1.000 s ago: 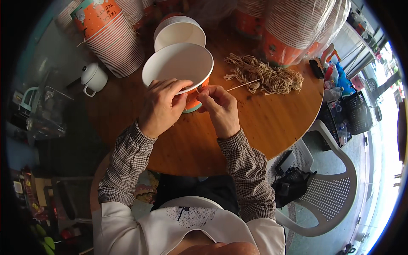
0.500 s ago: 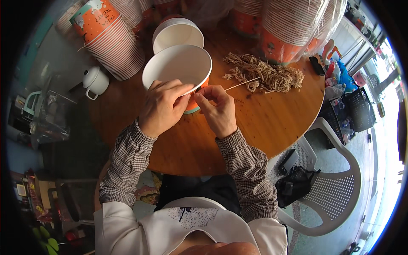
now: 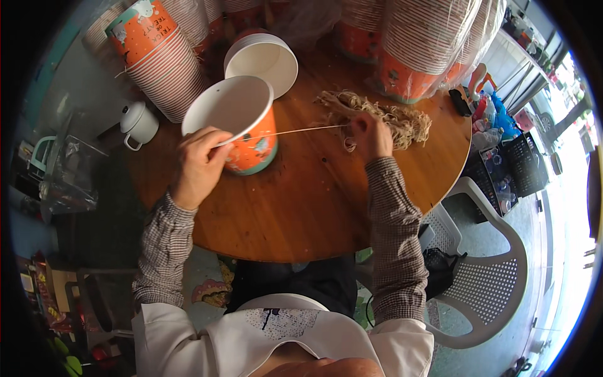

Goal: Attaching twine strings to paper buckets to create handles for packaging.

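An orange paper bucket (image 3: pixel 256 149) with a white inside and a green base band tilts on the round wooden table. My left hand (image 3: pixel 200 166) pinches its near rim, thumb outside. From the bucket's side a thin beige cord (image 3: pixel 301 131) runs taut to the right. Closed fingers of my right hand (image 3: pixel 374 135) grip the cord's other end, in front of a tangled heap of cords (image 3: pixel 411 124). Behind the held bucket another white-lined bucket (image 3: pixel 267 63) lies tipped toward me.
A tall stack of nested buckets (image 3: pixel 166 72) leans at the left beside a white lidded mug (image 3: pixel 139 124). Plastic-wrapped bucket stacks (image 3: pixel 418 47) stand at the back right. A white plastic chair (image 3: pixel 487 276) is right of the wooden table (image 3: pixel 301 207).
My right hand has moved right, away from the bucket, drawing the cord out straight. My left hand and the bucket have shifted left and the bucket's printed side shows more.
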Action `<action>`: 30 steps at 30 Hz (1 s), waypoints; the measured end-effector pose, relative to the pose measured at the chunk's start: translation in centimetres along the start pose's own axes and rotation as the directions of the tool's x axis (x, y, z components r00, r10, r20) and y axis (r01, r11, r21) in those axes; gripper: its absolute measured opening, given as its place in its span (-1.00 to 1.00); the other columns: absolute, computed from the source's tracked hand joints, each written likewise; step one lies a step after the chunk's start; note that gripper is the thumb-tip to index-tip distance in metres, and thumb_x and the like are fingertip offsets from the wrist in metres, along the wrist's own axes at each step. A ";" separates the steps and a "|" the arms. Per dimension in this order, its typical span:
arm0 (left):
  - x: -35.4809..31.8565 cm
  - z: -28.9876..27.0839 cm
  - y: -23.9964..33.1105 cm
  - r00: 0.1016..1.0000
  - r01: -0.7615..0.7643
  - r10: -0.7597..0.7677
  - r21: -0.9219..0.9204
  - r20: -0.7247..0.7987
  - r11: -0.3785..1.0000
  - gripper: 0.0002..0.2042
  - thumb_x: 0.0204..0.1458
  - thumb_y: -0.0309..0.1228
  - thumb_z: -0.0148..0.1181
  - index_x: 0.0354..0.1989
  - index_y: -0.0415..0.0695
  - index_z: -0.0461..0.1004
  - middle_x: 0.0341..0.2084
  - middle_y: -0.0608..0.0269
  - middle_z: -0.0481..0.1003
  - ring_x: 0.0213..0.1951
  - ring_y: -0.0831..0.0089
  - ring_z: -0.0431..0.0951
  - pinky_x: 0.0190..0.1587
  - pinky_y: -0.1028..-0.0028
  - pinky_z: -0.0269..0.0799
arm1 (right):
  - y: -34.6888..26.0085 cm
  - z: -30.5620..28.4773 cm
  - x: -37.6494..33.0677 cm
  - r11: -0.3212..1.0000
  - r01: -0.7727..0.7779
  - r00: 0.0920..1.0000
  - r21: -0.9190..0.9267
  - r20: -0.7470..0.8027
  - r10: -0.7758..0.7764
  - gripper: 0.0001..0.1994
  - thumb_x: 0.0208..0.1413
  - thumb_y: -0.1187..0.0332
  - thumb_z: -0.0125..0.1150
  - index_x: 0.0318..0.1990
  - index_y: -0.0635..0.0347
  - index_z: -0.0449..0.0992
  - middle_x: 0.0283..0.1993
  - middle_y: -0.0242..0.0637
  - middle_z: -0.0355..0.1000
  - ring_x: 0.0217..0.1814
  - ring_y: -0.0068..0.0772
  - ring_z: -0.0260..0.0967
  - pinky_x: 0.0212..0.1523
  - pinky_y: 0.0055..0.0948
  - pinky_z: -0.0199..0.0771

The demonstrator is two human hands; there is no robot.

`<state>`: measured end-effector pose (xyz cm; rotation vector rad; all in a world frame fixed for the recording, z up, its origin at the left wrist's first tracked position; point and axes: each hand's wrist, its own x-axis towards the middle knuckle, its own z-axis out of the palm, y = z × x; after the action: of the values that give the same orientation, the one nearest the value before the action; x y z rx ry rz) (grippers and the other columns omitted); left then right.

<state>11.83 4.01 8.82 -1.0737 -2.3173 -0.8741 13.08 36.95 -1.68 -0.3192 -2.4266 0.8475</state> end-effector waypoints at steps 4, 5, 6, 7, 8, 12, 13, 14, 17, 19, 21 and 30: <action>-2.4 -3.9 -2.9 0.990 0.132 -0.127 0.107 -0.055 0.985 -0.91 -0.01 -0.61 0.18 -0.31 -0.33 0.47 -0.43 0.10 0.50 -0.38 0.27 0.55 -0.31 0.45 0.43 | 3.8 -0.8 2.4 0.989 -0.047 0.998 -0.139 -0.049 0.041 -0.85 0.02 0.31 0.14 -0.28 0.06 0.56 -0.23 -0.13 0.50 -0.12 -0.06 0.44 -0.11 -0.18 0.42; -3.1 -4.6 -3.7 0.983 0.176 -0.172 0.059 -0.067 0.983 -0.91 0.01 -0.62 0.17 -0.30 -0.34 0.46 -0.43 0.12 0.50 -0.39 0.34 0.54 -0.30 0.49 0.42 | 5.0 -1.4 2.8 0.986 -0.041 0.996 -0.164 -0.080 0.028 -0.84 0.01 0.31 0.14 -0.27 0.07 0.55 -0.20 -0.12 0.49 -0.08 -0.07 0.43 -0.08 -0.19 0.41; -3.6 -5.1 -4.5 0.974 0.217 -0.215 0.008 -0.076 0.976 -0.91 0.02 -0.62 0.16 -0.29 -0.35 0.46 -0.43 0.14 0.49 -0.39 0.40 0.53 -0.30 0.52 0.41 | 6.7 -1.9 3.3 0.987 -0.055 0.995 -0.154 -0.096 0.041 -0.83 0.00 0.35 0.13 -0.23 0.08 0.53 -0.16 -0.14 0.48 -0.05 -0.05 0.41 -0.05 -0.17 0.39; -4.4 -5.9 -5.0 0.967 0.236 -0.240 -0.053 -0.086 0.970 -0.92 0.04 -0.63 0.14 -0.29 -0.36 0.46 -0.43 0.20 0.48 -0.38 0.53 0.49 -0.29 0.58 0.39 | 6.5 -1.8 3.5 0.963 -0.023 0.987 -0.269 -0.159 -0.021 -0.82 0.01 0.37 0.11 -0.21 0.07 0.52 -0.16 -0.17 0.47 -0.06 -0.05 0.41 -0.07 -0.17 0.40; -5.2 -6.2 -4.9 0.958 0.266 -0.273 -0.089 -0.085 0.960 -0.92 0.04 -0.64 0.14 -0.28 -0.36 0.46 -0.42 0.22 0.48 -0.37 0.56 0.48 -0.29 0.59 0.38 | 4.7 -1.8 3.3 0.926 0.007 0.974 -0.379 -0.207 -0.092 -0.81 0.01 0.39 0.10 -0.20 0.06 0.52 -0.16 -0.19 0.47 -0.07 -0.05 0.40 -0.08 -0.16 0.40; -4.3 -3.5 -1.4 0.977 0.183 -0.201 -0.205 -0.073 0.962 -0.91 0.01 -0.66 0.15 -0.30 -0.31 0.47 -0.46 0.27 0.46 -0.39 0.61 0.47 -0.35 0.62 0.36 | -3.5 -0.6 0.2 0.915 0.359 0.887 -0.183 -0.238 -0.396 -0.78 -0.01 0.56 0.07 -0.20 0.16 0.54 -0.22 -0.21 0.50 -0.19 -0.25 0.45 -0.19 -0.32 0.47; -3.6 -2.5 -0.7 0.986 0.148 -0.161 -0.210 -0.046 0.966 -0.91 -0.01 -0.67 0.17 -0.31 -0.30 0.47 -0.47 0.26 0.45 -0.41 0.58 0.48 -0.37 0.61 0.36 | -4.5 1.4 -1.4 0.938 0.292 0.948 0.187 -0.185 -0.258 -0.79 0.02 0.56 0.14 -0.17 0.17 0.54 -0.26 -0.28 0.52 -0.35 -0.48 0.43 -0.34 -0.50 0.44; -3.5 -1.9 -0.4 0.987 0.140 -0.152 -0.213 -0.042 0.967 -0.89 -0.03 -0.67 0.19 -0.31 -0.29 0.47 -0.46 0.24 0.46 -0.42 0.54 0.49 -0.40 0.59 0.38 | -8.4 2.6 -3.4 0.812 0.147 0.983 0.565 0.005 -0.182 -0.81 0.05 0.51 0.21 -0.15 0.21 0.54 -0.28 -0.33 0.51 -0.42 -0.65 0.34 -0.41 -0.60 0.38; -2.9 -0.5 0.1 0.992 0.105 -0.117 -0.184 -0.053 0.977 -0.88 -0.07 -0.64 0.24 -0.35 -0.25 0.46 -0.45 0.20 0.48 -0.40 0.36 0.53 -0.39 0.48 0.42 | -13.2 3.3 -7.2 0.770 0.014 0.930 0.638 0.274 -0.244 -0.74 -0.01 0.34 0.35 -0.19 0.25 0.53 -0.29 -0.23 0.49 -0.48 -0.51 0.41 -0.42 -0.46 0.44; -2.7 -0.1 0.4 0.995 0.081 -0.089 -0.129 -0.054 0.988 -0.89 -0.07 -0.58 0.26 -0.38 -0.21 0.46 -0.45 0.22 0.50 -0.37 0.27 0.53 -0.28 0.39 0.40 | -14.3 3.6 -8.3 0.838 0.075 0.933 0.541 0.258 -0.250 -0.76 -0.07 0.33 0.38 -0.26 0.22 0.54 -0.30 -0.27 0.43 -0.48 -0.38 0.42 -0.41 -0.41 0.45; -2.4 -0.2 1.0 0.997 0.035 -0.041 -0.095 -0.069 0.995 -0.90 -0.06 -0.56 0.26 -0.39 -0.20 0.46 -0.46 0.23 0.51 -0.37 0.27 0.53 -0.24 0.38 0.38 | -14.8 4.0 -8.7 0.851 0.079 0.945 0.519 0.234 -0.230 -0.79 -0.07 0.35 0.36 -0.29 0.22 0.54 -0.31 -0.27 0.43 -0.48 -0.38 0.41 -0.41 -0.41 0.45; -2.6 -0.2 0.6 0.981 0.139 -0.169 -0.265 -0.098 0.954 -0.91 -0.02 -0.51 0.25 -0.44 -0.23 0.46 -0.50 0.25 0.51 -0.39 0.38 0.54 -0.24 0.44 0.40 | -15.7 4.8 -9.9 0.796 -0.100 0.938 0.597 0.324 -0.125 -0.87 -0.04 0.42 0.29 -0.34 0.23 0.50 -0.35 -0.30 0.42 -0.55 -0.44 0.39 -0.46 -0.45 0.43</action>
<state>13.91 2.84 7.56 -0.9187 -2.2542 -1.2931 17.88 18.61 0.99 0.1109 -2.2824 1.7396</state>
